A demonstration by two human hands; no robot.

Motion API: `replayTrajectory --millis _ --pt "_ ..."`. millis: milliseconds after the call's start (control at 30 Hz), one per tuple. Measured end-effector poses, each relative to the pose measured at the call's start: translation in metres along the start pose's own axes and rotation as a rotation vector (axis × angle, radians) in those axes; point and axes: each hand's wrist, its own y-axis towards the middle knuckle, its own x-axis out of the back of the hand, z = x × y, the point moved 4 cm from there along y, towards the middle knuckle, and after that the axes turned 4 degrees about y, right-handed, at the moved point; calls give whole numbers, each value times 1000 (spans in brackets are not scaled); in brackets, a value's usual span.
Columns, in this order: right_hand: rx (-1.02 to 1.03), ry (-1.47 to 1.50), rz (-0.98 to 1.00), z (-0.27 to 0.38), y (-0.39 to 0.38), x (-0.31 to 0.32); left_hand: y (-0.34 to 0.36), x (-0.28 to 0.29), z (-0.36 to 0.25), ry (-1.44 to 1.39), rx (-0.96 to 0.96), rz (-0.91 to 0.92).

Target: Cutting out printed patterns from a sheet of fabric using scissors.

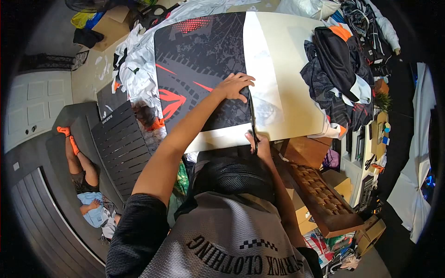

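A dark printed fabric panel [199, 60] with red marks and a white margin [263, 60] lies over a cream tabletop [301, 60]. My left hand [234, 87] rests palm down on the panel near its right edge, fingers reaching over the border and the thumb apart. At the table's near edge my right hand [263, 146] is closed around the black handles of a pair of scissors [253, 121]. Their long blades point away from me along the line where dark print meets white. The blade tips come close to my left thumb.
Dark garments [336, 69] are heaped at the table's right; crumpled white fabric [141, 60] hangs along its left. A brown woven-seat chair [320, 194] stands by my right arm. At far left, a person [85, 171] lies on a grey sofa [69, 118].
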Motion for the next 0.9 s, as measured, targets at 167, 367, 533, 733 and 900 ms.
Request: replayTrajectory --millis 167,367,533,733,900 --pt "-38 53 54 -2 8 -2 22 7 11 51 -36 165" --pt "-12 64 78 6 17 -1 23 19 4 155 -68 75" --pt "29 44 78 9 19 0 23 23 3 144 -92 49" --pt "26 27 69 10 21 -2 21 22 6 138 -97 56" --pt "19 7 52 12 20 -2 22 21 8 133 -103 62"
